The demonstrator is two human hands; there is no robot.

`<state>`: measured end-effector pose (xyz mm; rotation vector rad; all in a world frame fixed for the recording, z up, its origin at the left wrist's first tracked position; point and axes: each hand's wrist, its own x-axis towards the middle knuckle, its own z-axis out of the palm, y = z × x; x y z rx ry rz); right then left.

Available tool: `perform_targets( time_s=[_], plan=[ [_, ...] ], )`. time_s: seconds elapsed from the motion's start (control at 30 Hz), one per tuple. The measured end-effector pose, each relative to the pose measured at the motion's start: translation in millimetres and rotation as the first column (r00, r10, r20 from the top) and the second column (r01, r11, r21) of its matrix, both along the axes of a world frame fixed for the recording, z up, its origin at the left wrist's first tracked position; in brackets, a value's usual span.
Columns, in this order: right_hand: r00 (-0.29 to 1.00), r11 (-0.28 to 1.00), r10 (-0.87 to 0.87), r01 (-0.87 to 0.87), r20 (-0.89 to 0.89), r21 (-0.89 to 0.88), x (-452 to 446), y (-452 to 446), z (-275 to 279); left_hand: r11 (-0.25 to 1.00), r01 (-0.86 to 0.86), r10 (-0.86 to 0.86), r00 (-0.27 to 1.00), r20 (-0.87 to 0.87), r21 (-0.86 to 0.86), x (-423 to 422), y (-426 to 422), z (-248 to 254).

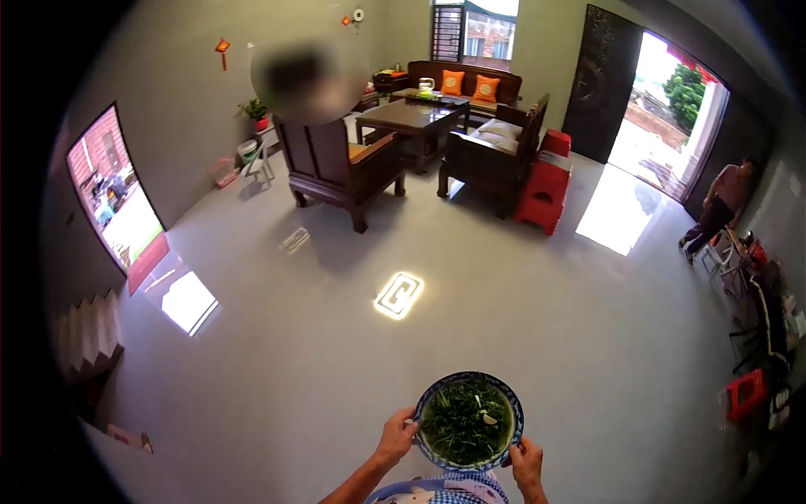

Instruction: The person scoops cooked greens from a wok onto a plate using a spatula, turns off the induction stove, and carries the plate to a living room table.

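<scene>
A round bowl with a blue-and-white patterned rim is held level in front of my body. Inside lie dark green cooked leafy greens with a few pale pieces that look like garlic, in some liquid. My left hand grips the left side of the rim. On the lower right side, my right hand is closed on the rim as well. The fingers under the bowl are hidden. Just below it shows a blue-and-white checked cloth against my body.
Ahead stand a wooden armchair, a low dark table, a wooden bench and stacked red stools. A person is at the right by the open doorway. Steps are at the left; another red stool is at the right.
</scene>
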<state>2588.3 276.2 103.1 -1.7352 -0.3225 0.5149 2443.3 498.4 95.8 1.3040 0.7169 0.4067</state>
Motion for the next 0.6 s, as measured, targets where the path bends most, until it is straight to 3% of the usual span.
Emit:
perform_targets(
  time_s=[0.1,0.23,0.33,0.47,0.6],
  plan=[
    [1.0,1.0,-0.01,0.009,-0.014,-0.025,58.4,43.2,13.8,0.999,-0.001,0.002,1.0,0.014,-0.055,59.3,42.1,10.9],
    [0.998,0.995,0.07,-0.07,0.003,-0.073,131.8,102.3,40.7,0.993,-0.101,0.101,0.995,-0.007,-0.054,122.3,88.1,21.6],
    [0.988,0.986,0.145,-0.141,0.045,-0.084,198.4,155.5,43.8,0.982,-0.118,0.114,0.993,-0.034,-0.149,167.1,131.6,27.9],
    [0.972,0.96,0.234,-0.228,0.022,-0.16,262.8,219.8,55.3,0.97,-0.192,0.204,0.977,0.068,-0.148,215.2,179.4,56.7],
    [0.958,0.944,0.287,-0.287,-0.026,-0.163,311.6,295.6,71.7,0.949,-0.277,0.28,0.96,0.004,-0.15,259.4,243.8,50.9]
  ],
)
